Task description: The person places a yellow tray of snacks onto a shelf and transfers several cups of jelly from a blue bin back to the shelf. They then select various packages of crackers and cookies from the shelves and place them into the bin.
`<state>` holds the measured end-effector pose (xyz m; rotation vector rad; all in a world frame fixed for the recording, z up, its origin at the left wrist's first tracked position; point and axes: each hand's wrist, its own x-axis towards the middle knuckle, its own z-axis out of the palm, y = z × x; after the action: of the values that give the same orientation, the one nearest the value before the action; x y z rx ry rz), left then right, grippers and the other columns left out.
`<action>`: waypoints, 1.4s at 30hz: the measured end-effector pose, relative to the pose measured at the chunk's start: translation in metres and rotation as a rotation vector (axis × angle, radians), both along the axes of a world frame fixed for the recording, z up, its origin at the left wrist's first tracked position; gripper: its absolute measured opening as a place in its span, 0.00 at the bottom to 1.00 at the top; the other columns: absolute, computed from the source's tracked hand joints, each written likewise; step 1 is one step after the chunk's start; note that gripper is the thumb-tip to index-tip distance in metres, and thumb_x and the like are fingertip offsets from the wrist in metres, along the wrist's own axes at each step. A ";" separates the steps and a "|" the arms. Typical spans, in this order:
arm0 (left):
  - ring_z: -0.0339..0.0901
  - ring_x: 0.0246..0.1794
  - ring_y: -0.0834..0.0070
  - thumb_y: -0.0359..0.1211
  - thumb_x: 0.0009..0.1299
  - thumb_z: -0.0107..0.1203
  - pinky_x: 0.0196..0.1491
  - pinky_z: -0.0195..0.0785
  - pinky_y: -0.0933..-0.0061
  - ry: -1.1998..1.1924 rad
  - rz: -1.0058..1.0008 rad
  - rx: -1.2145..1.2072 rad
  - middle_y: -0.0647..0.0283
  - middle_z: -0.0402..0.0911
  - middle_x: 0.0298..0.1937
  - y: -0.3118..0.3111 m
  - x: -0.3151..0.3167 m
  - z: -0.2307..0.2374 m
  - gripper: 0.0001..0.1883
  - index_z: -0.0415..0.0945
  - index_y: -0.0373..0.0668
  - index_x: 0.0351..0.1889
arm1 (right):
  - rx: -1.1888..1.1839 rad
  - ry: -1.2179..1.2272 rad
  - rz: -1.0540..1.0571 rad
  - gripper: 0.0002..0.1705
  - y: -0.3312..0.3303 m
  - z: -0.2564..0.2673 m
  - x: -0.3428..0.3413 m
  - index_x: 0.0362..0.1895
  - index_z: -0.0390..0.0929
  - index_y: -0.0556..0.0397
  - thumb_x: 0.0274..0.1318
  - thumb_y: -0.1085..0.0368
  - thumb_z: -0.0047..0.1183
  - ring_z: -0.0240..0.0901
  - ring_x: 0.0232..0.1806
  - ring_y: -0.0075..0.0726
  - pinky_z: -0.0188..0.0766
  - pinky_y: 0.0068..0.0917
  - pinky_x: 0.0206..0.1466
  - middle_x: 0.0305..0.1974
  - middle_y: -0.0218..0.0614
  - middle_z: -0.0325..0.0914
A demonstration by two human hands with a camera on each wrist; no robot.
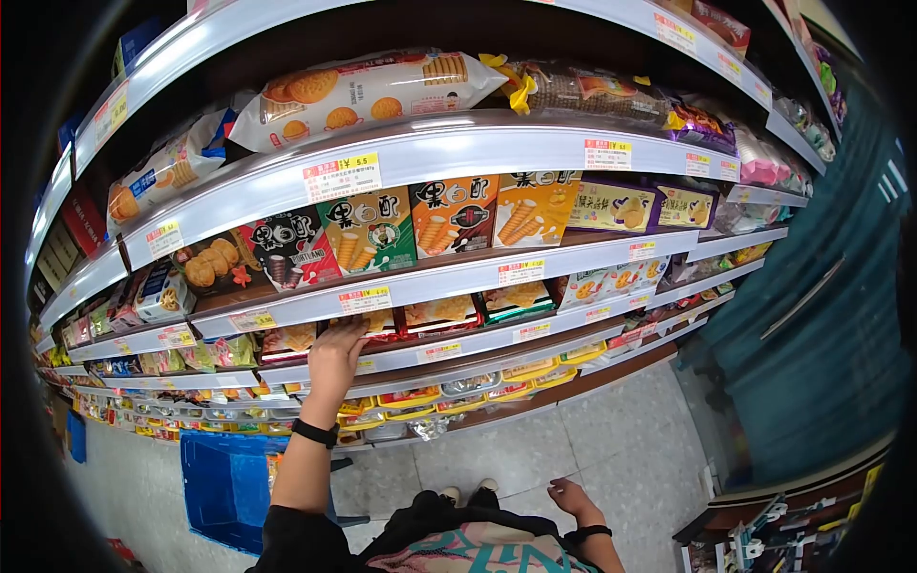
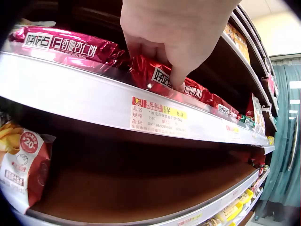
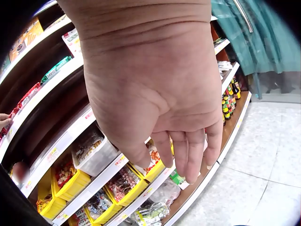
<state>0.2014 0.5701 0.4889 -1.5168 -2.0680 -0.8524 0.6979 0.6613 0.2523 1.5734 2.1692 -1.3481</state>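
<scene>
In the left wrist view my left hand (image 2: 176, 35) reaches over the shelf lip, thumb and fingers gripping a shiny red snack packet (image 2: 149, 74). A magenta packet (image 2: 70, 46) lies to its left, and another red packet (image 2: 223, 107) to its right. Below the grip, a price label (image 2: 159, 115) is fixed to the shelf edge. The head view has the left hand (image 1: 336, 355) at the same shelf, under the row of upright boxes (image 1: 371, 229). My right hand (image 3: 155, 94) hangs in the air, fingers extended and holding nothing.
A blue basket (image 1: 205, 477) stands on the floor at lower left. Yellow bins (image 3: 70, 186) of small packets fill the lower shelves. Long biscuit packs (image 1: 368, 95) lie on an upper shelf. A teal curtain (image 1: 812, 325) hangs at the right, beside the tiled floor (image 1: 611, 430).
</scene>
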 end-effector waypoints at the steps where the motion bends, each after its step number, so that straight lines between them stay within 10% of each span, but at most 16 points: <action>1: 0.79 0.43 0.61 0.29 0.59 0.60 0.50 0.70 0.64 -0.005 0.012 0.021 0.57 0.83 0.43 0.000 -0.002 -0.002 0.11 0.82 0.41 0.41 | 0.002 -0.016 0.003 0.26 0.000 -0.002 0.002 0.54 0.74 0.58 0.56 0.54 0.53 0.77 0.47 0.48 0.73 0.36 0.50 0.48 0.49 0.78; 16: 0.76 0.26 0.61 0.31 0.60 0.61 0.37 0.69 0.64 -0.008 0.081 0.274 0.59 0.79 0.23 0.031 0.018 0.005 0.05 0.84 0.43 0.33 | 0.039 -0.021 -0.071 0.27 -0.016 -0.008 0.019 0.53 0.75 0.57 0.54 0.52 0.53 0.77 0.47 0.49 0.72 0.36 0.52 0.44 0.46 0.81; 24: 0.78 0.35 0.68 0.32 0.60 0.60 0.49 0.66 0.64 0.130 -0.081 0.134 0.64 0.82 0.33 0.083 0.062 0.015 0.11 0.83 0.46 0.40 | 0.019 0.001 -0.128 0.26 -0.024 -0.003 0.022 0.53 0.75 0.57 0.54 0.52 0.53 0.77 0.48 0.48 0.72 0.36 0.52 0.44 0.45 0.81; 32: 0.73 0.51 0.51 0.41 0.53 0.69 0.54 0.66 0.59 -0.054 0.086 0.015 0.48 0.72 0.53 0.072 0.069 0.015 0.30 0.73 0.44 0.54 | 0.033 0.013 -0.139 0.26 -0.032 -0.019 0.034 0.53 0.75 0.56 0.54 0.52 0.53 0.76 0.48 0.49 0.72 0.37 0.52 0.44 0.46 0.81; 34: 0.71 0.52 0.47 0.40 0.51 0.71 0.54 0.68 0.56 -0.416 0.076 0.010 0.45 0.67 0.56 0.069 0.065 0.012 0.39 0.65 0.44 0.61 | 0.024 0.010 -0.136 0.26 -0.033 -0.019 0.033 0.53 0.75 0.56 0.54 0.52 0.53 0.76 0.48 0.49 0.72 0.37 0.52 0.44 0.46 0.81; 42: 0.71 0.53 0.45 0.38 0.53 0.70 0.47 0.73 0.54 -0.379 0.050 -0.050 0.44 0.65 0.59 0.073 0.056 -0.003 0.41 0.60 0.46 0.65 | 0.013 0.027 -0.102 0.26 -0.029 -0.019 0.021 0.53 0.75 0.57 0.55 0.52 0.52 0.76 0.48 0.51 0.72 0.37 0.52 0.44 0.47 0.80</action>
<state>0.2575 0.6431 0.4854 -1.4063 -2.3967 -1.1504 0.7188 0.6320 0.2333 1.7019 2.1441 -1.3936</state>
